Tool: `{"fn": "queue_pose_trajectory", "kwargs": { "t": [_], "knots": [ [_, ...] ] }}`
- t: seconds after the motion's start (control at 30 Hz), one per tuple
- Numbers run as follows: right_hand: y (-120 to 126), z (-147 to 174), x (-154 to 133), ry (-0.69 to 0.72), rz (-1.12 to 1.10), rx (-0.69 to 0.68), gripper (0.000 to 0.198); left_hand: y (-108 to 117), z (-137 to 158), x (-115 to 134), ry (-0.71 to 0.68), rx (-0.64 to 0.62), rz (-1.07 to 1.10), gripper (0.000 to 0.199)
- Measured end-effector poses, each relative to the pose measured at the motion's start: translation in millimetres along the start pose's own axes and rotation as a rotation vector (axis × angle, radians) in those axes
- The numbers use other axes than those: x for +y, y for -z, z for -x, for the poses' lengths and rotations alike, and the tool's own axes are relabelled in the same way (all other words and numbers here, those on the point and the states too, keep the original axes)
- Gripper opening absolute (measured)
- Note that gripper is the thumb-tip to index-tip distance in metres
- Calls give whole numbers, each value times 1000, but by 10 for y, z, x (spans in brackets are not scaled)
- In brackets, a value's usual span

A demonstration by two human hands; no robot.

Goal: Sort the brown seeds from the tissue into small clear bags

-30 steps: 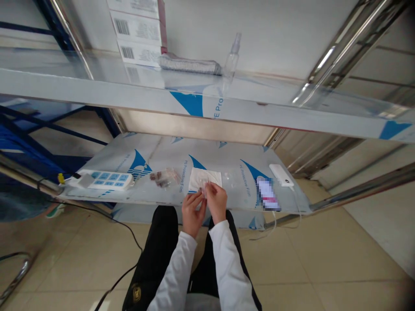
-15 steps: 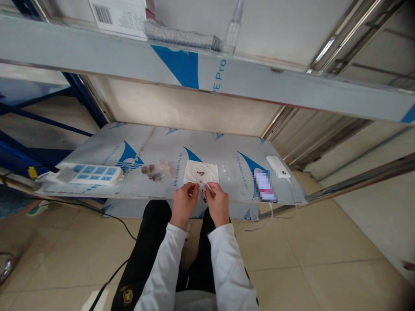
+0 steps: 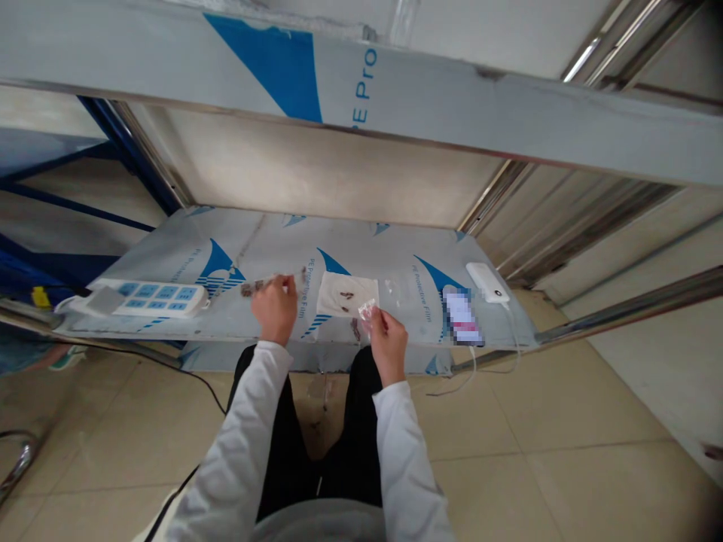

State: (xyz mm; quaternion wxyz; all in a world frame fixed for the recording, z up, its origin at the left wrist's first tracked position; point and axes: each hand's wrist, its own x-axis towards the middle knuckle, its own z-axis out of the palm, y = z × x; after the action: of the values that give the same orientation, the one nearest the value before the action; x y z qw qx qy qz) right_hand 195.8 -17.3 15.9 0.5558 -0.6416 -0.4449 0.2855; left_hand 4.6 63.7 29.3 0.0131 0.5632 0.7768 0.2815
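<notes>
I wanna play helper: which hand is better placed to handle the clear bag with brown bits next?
Probably the left hand: it's close to the clear bag, while the right hand is farther away, pinching a small clear packet.

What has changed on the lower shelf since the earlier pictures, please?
The left hand has moved left to the packets, parting from the right hand, which holds a clear bag by the cloth. More dark pieces show on the cloth. The power strip, phone and power bank stayed put.
</notes>
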Motion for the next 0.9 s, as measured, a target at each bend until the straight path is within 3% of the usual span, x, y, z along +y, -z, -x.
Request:
{"fn": "queue_pose_trajectory", "kwargs": {
  "t": [0.13, 0.23, 0.27, 0.37, 0.5, 0.6, 0.77, 0.9],
  "knots": [
    [-60, -18, 56, -106, -157, -12, 48, 20, -317, -182, 27, 87, -53, 27],
    [-114, -29, 72, -100, -133, 31, 51, -20, -153, -8, -20, 66, 36, 32],
    [-128, -26, 63, -77, -95, 40, 52, -53, -26, 102, -56, 3, 176, 29],
    [-159, 0, 22, 18, 50, 25, 50, -199, 404, 450, -134, -474, 673, 42],
    [-191, 29, 61, 145, 239, -54, 45, -389, 731, 653, 47, -666, 1035, 41],
    [-240, 41, 181, 251, 321, -135, 45, -440, 764, 599, 162, -688, 1115, 38],
    [-345, 90, 284, 381, 448, -245, 47, -375, 741, 440, 180, -618, 1003, 32],
    [-383, 120, 179, 370, 494, -184, 41, -246, 719, 392, 169, -532, 870, 29]
  ]
}}
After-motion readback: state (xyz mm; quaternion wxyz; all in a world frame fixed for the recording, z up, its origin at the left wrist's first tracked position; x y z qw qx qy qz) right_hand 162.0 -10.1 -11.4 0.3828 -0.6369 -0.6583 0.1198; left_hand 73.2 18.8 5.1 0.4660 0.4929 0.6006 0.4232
